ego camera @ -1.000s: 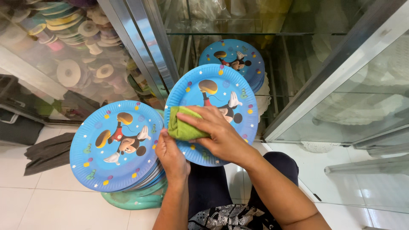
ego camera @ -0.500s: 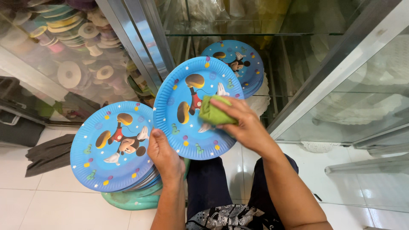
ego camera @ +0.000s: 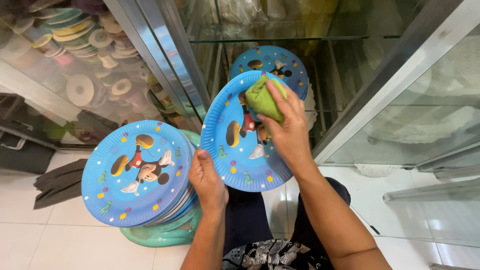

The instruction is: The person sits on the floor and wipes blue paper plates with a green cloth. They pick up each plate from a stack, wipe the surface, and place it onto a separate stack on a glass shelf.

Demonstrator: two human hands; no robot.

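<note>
Since half a second ago the green cloth [ego camera: 264, 101] has slid from the middle of the held blue paper plate [ego camera: 240, 150] up to its top edge, and the plate has tilted more upright. The right hand [ego camera: 286, 131] is closed on the cloth, fingers curled over it, pressing it against the plate's upper rim. The left hand [ego camera: 209, 181] grips the plate's lower left rim, thumb on the printed face. Left of the held plate, a stack of matching plates [ego camera: 136, 172] sits on a pale green stool [ego camera: 165, 231]. Behind the held plate, another plate stack [ego camera: 285, 70] rests inside the glass cabinet [ego camera: 350, 60]. A dark grey cloth [ego camera: 59, 182] lies on the floor, further left of the stool.
</note>
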